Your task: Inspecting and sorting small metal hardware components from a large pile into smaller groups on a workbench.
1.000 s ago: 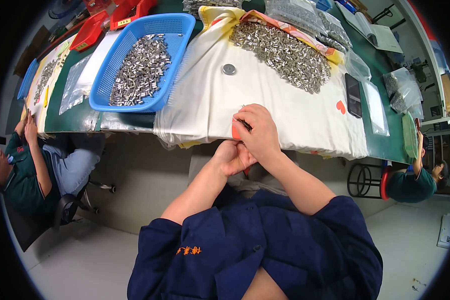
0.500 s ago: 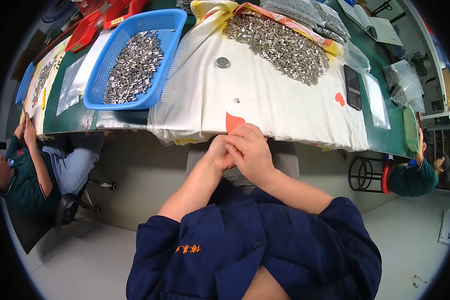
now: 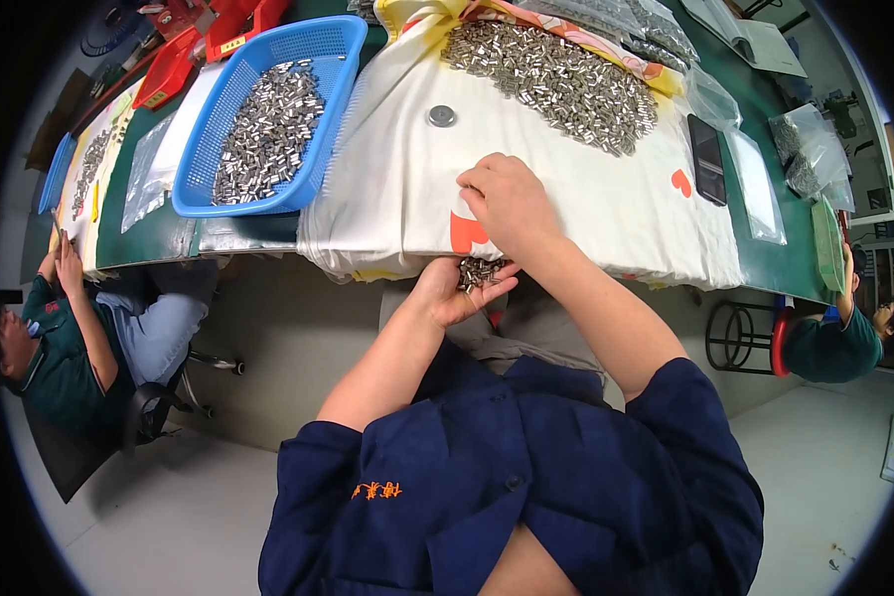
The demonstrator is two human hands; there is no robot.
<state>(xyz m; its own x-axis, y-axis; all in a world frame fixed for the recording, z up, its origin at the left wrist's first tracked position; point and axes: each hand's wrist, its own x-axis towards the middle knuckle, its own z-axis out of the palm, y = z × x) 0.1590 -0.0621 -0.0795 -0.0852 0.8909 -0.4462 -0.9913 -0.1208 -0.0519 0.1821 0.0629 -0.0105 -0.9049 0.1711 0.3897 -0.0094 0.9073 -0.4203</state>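
Note:
My left hand (image 3: 447,293) is palm up and cupped at the table's front edge, holding a handful of small metal cylinders (image 3: 479,272). Over the white cloth (image 3: 387,189) is my right hand (image 3: 512,204), its fingers curled down together beside a red heart print. Whatever is at its fingertips is hidden. Further back on the cloth lies a small round metal disc (image 3: 441,116). A large heap of shiny metal cylinders (image 3: 556,84) spreads across the cloth's far right part.
To the left stands a blue plastic basket (image 3: 191,174) with many cylinders in it. A dark phone (image 3: 706,159) and clear bags of parts (image 3: 810,149) lie on the right. Red bins (image 3: 167,70) sit at the back left. Other people sit at both sides.
My hands were together at the table edge and have parted. The right has moved forward onto the cloth, where a lone cylinder lay that no longer shows; the left has opened, exposing its handful.

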